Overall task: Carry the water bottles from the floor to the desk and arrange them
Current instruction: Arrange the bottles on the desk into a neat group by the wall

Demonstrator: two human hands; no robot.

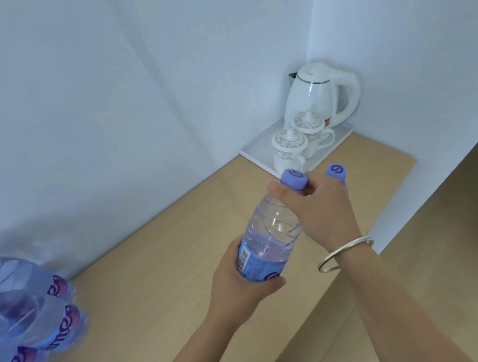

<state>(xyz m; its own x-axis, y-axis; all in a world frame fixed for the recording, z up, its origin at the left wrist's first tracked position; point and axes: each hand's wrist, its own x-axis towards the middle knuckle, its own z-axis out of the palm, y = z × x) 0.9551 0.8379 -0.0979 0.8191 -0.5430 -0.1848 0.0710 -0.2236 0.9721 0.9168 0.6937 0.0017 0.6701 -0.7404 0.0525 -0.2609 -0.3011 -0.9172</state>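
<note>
Where two pale white walls meet at upper right, a light wooden desk [160, 287] runs across the frame. Two clear plastic water bottles with lilac caps are in hand — the left hand [242, 286] wraps one bottle's [271, 235] labelled body, the right hand [321, 211] pinches its neck, hiding most of the second bottle [336, 172]. A shrink-wrapped pack of bottles [17, 328] lies at lower left. One white kettle [321, 95] and two lidded white cups [289, 149] stand on a white tray [253, 150].

Both my forearms reach forward over the desk. My left hand [240, 277] is curled around the lower body of a bottle [267, 239], thumb across its label. My right hand [319, 209] pinches that bottle's neck just below the cap, wrist bent down.
</note>
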